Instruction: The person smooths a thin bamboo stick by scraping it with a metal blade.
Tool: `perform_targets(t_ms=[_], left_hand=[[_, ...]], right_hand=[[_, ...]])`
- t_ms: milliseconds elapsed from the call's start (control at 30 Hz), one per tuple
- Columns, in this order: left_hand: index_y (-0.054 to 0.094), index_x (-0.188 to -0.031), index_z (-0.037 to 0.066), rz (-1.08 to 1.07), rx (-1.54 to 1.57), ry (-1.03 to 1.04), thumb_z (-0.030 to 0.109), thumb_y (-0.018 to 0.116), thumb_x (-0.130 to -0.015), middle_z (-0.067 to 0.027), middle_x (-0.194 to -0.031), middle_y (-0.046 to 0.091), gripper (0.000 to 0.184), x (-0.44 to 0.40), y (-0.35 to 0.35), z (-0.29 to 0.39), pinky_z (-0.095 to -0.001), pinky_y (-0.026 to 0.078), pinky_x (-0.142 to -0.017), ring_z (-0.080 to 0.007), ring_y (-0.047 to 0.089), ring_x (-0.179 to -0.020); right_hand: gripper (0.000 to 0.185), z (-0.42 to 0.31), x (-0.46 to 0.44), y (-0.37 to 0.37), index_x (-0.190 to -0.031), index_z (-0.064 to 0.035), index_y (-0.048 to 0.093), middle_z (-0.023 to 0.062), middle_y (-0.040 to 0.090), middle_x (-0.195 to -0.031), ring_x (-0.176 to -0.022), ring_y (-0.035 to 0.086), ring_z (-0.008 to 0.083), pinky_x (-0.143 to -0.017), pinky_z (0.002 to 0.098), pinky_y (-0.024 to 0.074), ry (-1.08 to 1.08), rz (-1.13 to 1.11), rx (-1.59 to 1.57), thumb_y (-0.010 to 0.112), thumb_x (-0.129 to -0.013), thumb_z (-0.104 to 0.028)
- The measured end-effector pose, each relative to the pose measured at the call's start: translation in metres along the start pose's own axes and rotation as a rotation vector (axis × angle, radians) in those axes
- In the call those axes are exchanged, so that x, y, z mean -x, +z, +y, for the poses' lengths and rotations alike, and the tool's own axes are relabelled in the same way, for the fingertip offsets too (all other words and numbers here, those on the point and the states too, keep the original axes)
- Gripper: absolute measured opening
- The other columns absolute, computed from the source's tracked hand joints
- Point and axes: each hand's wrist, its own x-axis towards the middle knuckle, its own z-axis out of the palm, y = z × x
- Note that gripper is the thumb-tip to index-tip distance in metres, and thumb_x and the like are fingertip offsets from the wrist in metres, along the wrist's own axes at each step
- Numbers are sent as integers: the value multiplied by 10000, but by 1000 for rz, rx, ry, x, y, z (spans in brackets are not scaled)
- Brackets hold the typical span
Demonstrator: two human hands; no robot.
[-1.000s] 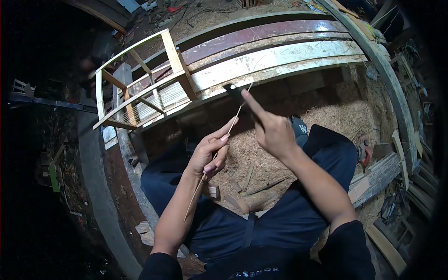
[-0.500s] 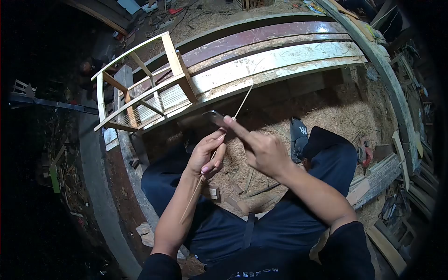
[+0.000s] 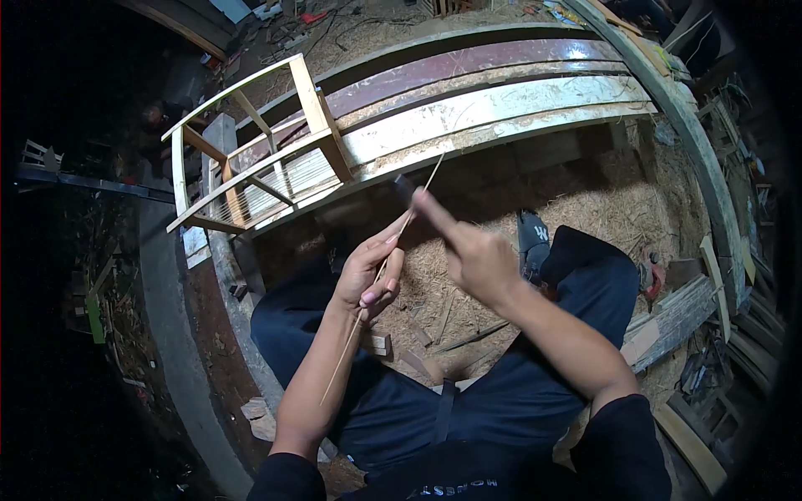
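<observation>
A thin pale strip (image 3: 339, 367) runs from beside my left forearm up through my left hand (image 3: 370, 271), whose fingers are closed round it. Its upper end reaches toward the edge of the white bench (image 3: 493, 108). My right hand (image 3: 480, 255) is closed on a dark blade (image 3: 405, 185), with the index finger stretched along it, close to the strip just above my left fingers. The blade is blurred, and its handle is hidden in the hand.
A wooden frame with thin parallel rods (image 3: 322, 138) stands on the bench's left end. Shavings (image 3: 601, 209) cover the ground between bench and legs. Wood blocks (image 3: 378, 344) lie between my knees. A red tool (image 3: 656, 275) is at the right, beside a weathered beam (image 3: 681, 321).
My right hand with the blade has gone down along the strip toward my left hand, then slightly back up. My left hand keeps its hold and has shifted only a little.
</observation>
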Motion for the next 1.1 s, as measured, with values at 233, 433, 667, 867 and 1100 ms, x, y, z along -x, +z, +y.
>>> perform_targets(t_ms=[233,433,667,867,1100], left_hand=[[257,-1546,12,1,41,4,133,370,-1055,-119,-582,562,518,1,4,-2,-221,414,-307,-134,487,-347],[232,-1559,23,-13,117,0,139,365,-1051,-111,-595,572,538,3,1,0,-227,433,-311,-137,502,-362],[211,-1563,20,-10,207,24,135,353,-1055,-103,-581,548,540,3,-4,0,-217,428,-307,-128,479,-342],[229,-1559,27,-30,271,22,121,349,-1054,-104,-587,551,527,1,1,-3,-220,415,-286,-129,483,-343],[260,-1556,29,22,24,23,138,381,-1049,-82,-553,551,532,3,6,1,-212,383,-293,-110,458,-336]], right_hand=[[886,10,-7,-4,-1555,-300,335,181,648,-720,-604,658,337,-582,471,550,69,13,16,572,-772,41],[892,-2,5,0,-1562,-308,312,160,640,-705,-589,644,337,-568,469,543,-28,-6,-61,571,-782,38],[893,-3,3,-1,-1564,-315,305,141,613,-676,-556,628,321,-549,462,545,-31,7,-34,577,-785,27],[879,-4,4,-4,-1558,-298,331,157,615,-683,-573,633,334,-588,476,538,17,-20,-69,562,-779,38],[894,2,3,-2,-1573,-326,273,119,597,-647,-531,625,285,-526,459,543,17,5,20,566,-797,6]])
